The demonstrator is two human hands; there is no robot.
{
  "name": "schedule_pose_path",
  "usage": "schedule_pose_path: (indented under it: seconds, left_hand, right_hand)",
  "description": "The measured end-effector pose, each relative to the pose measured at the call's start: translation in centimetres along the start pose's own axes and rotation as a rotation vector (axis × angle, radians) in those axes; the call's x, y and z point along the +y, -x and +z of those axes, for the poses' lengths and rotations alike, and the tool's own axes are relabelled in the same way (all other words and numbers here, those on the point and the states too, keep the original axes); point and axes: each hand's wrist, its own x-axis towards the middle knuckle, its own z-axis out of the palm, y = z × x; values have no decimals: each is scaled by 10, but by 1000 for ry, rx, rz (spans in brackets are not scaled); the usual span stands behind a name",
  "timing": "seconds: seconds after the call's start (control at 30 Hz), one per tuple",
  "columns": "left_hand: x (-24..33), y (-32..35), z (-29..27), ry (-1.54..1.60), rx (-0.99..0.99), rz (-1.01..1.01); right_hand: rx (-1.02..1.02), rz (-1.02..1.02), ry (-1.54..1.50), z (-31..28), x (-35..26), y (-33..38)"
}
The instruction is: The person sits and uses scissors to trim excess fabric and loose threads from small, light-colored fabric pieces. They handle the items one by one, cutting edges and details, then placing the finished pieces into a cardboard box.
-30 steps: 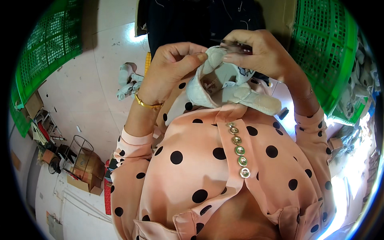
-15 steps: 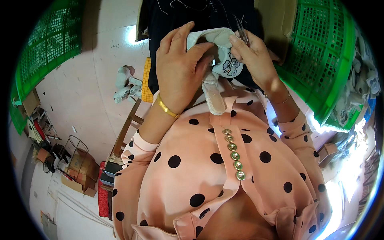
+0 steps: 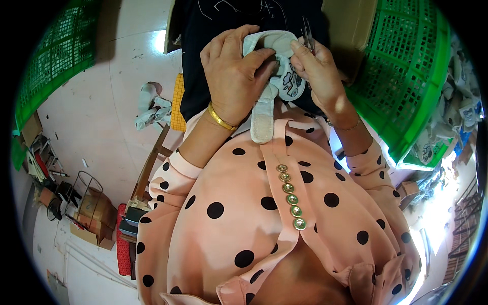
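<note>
A small white shoe upper (image 3: 291,85), with a dark vehicle drawing on it, is held up over my lap between both hands. Its loose strap (image 3: 263,118) hangs down against my dotted blouse. My left hand (image 3: 229,68) grips the upper's left side, thumb reaching into the opening and fingers behind. At the padded right rim, my right hand (image 3: 323,71) pinches the edge between thumb and forefinger. Tucked in that same hand are small metal thread snips (image 3: 307,34), their points upward. Part of the upper is hidden behind my left thumb and palm.
Dark cloth (image 3: 244,12) with loose threads covers my lap. Beside it on the right are a cardboard box (image 3: 351,30) and a green basket (image 3: 404,76), with piled white uppers (image 3: 462,96) beyond. White pieces (image 3: 152,107) lie on the left floor; another green basket (image 3: 56,68) stands farther left.
The view has shifted slightly. The upper has tilted a little in my hands, and its strap now hangs straighter down. Both hands keep their hold, with the snips still in the right one.
</note>
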Motion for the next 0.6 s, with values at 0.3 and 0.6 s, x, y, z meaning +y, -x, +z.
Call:
schedule_pose_path:
  seconds: [0.3,0.6]
  left_hand:
    - [-6,-4,7,37,44,86]
    - [-6,-9,2,51,17,92]
  right_hand:
    - [79,-679,1198,-23,-38,22]
    - [-31,-879,2058,-9,-69,28]
